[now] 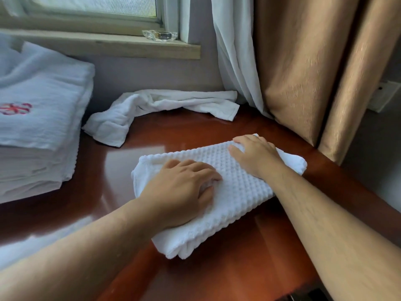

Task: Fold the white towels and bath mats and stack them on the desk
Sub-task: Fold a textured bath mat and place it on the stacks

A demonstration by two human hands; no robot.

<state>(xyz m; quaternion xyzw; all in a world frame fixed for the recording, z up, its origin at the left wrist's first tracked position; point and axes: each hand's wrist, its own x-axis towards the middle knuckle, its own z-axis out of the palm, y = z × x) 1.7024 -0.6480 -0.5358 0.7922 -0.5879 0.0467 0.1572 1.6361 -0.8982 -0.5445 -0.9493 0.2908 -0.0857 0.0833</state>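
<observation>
A folded white waffle-textured bath mat lies on the glossy red-brown desk. My left hand rests on its near left part, with the fingers curled into the fabric. My right hand lies on its far right end, and the fingertips hook over the far edge. An unfolded white towel lies crumpled at the back of the desk against the wall. A stack of folded white towels, with a red embroidered mark on top, stands at the left.
A tan curtain and a white sheer curtain hang at the desk's right rear corner. A glass ashtray sits on the window sill. The desk's right edge drops off beside my right forearm.
</observation>
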